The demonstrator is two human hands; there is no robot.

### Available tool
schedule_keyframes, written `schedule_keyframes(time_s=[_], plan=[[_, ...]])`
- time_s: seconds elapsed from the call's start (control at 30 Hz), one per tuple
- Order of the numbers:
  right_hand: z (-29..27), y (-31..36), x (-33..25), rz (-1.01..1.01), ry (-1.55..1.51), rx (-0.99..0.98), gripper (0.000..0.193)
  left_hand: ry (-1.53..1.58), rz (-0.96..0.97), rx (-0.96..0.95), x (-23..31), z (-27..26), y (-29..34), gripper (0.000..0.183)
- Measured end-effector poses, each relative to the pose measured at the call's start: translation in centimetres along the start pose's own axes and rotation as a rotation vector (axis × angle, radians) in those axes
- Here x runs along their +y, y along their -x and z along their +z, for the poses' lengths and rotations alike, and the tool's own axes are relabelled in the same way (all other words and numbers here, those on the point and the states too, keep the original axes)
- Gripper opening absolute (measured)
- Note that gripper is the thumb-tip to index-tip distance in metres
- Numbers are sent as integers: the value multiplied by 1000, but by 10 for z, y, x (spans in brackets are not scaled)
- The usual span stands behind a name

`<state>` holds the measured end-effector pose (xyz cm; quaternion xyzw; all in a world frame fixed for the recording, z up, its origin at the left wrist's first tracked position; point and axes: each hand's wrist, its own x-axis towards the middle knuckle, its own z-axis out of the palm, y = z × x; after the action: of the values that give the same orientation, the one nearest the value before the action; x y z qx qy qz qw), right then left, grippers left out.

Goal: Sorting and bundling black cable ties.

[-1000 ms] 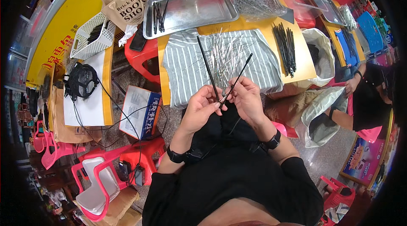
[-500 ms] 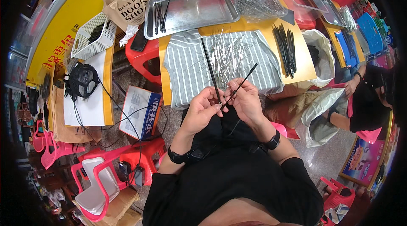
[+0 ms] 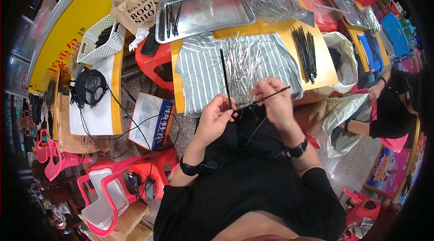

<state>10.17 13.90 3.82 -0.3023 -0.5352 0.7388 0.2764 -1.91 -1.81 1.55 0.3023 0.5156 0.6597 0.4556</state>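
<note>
I see my left hand (image 3: 216,119) pinching a thin black stick (image 3: 224,74) between thumb and fingers (image 3: 227,102) pressed together at its lower end; the stick stands nearly upright over the striped cloth (image 3: 199,73). My right hand (image 3: 274,100) pinches a second black stick (image 3: 266,98), which lies nearly level and juts out to the right past the knuckles. Both hands sit close together above my lap, just at the near edge of the yellow tabletop (image 3: 275,28).

Compared with half a second ago, the right hand's stick has dropped from a steep upward slant to this flatter line, and the hands have drawn a little closer. The upright stick in the left hand has kept about the same lean.

A loose heap of thin silvery wires (image 3: 242,60) lies on the cloth just beyond my hands. To the right of it, a bundle of black sticks (image 3: 305,51) rests on the tabletop. Farther back there is a metal tray (image 3: 212,12) with a few black sticks at its left end. A white basket (image 3: 101,39) stands off to the left, well apart. Another person's hand (image 3: 375,90) shows at the right edge.
</note>
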Motion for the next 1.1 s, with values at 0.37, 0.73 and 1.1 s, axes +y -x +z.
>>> schedule_keyframes(time_s=[0.37, 0.73, 1.1], plan=[[-18, -23, -70, 132, -14, -144, 29, -464, 19, -61, 16, 4, 4, 22], [-6, -20, -63, 84, 63, -253, 25, 454, -242, -42, -6, 15, -13, 17], [-13, -22, -45, -39, -138, -286, 25, 545, -231, -148, 11, 21, -6, 10]])
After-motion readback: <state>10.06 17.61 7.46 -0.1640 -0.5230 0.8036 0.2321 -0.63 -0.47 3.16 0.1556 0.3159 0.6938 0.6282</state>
